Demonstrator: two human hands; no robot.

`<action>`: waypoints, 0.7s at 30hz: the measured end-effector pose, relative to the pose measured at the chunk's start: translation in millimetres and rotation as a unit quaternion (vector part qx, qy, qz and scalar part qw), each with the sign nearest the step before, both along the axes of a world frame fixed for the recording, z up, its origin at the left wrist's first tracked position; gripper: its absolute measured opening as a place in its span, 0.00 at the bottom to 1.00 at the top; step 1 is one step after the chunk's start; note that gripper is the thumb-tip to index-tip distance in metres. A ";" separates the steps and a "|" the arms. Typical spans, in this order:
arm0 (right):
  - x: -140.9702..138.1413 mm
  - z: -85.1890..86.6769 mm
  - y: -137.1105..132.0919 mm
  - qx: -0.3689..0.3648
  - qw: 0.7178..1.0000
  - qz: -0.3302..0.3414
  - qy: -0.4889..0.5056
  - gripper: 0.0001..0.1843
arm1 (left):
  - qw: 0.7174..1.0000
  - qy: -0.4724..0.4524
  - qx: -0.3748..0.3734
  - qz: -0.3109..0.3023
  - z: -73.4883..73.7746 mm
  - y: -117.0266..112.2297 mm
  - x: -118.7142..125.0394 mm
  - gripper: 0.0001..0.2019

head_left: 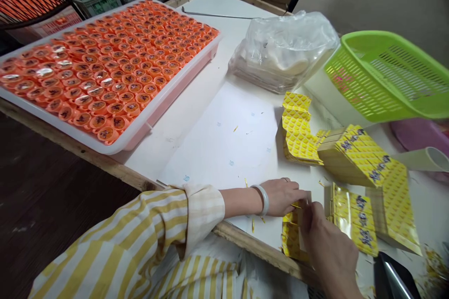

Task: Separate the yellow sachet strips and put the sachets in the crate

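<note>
Near the table's front edge, my left hand and my right hand meet over a small yellow printed card sheet. The fingers of my left hand pinch its upper end, where a pale edge stands up. My right hand is closed on the same card from the right, and its fingertips are partly hidden. Just right of my right hand lies a stack of yellow cards with dark lettering. Behind it are a thicker stack and a stepped yellow stack.
A white tray full of orange round-topped pieces stands at left. A clear plastic bag, a green basket and a white tube lie toward the right. A black object with a metal bar sits front right. Wooden strips edge the table.
</note>
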State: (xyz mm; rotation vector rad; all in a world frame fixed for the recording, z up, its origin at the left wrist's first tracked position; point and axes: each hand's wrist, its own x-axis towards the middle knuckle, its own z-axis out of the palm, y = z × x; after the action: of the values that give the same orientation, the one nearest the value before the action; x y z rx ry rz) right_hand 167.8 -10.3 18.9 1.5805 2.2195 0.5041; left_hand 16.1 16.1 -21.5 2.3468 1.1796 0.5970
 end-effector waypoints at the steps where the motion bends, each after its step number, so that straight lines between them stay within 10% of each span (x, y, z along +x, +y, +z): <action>1: -1.1 0.9 -1.0 0.001 1.000 0.010 -0.006 0.13 | 1.000 0.000 0.005 -0.001 -0.7 -0.3 0.4 0.13; 11: 0.8 6.3 9.5 -0.096 0.995 -0.032 0.012 0.12 | 1.000 0.007 0.007 -0.015 2.3 -0.6 8.3 0.13; 21: 23.5 7.2 -11.8 -0.096 0.911 -0.085 0.393 0.22 | 1.000 0.012 -0.006 -0.005 5.4 -2.9 6.9 0.10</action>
State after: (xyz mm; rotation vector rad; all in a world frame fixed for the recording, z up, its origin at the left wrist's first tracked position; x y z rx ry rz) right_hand 191.3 -22.1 26.1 2.0772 2.5004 -0.4896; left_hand 23.0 13.2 -16.1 2.3555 1.1779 0.5590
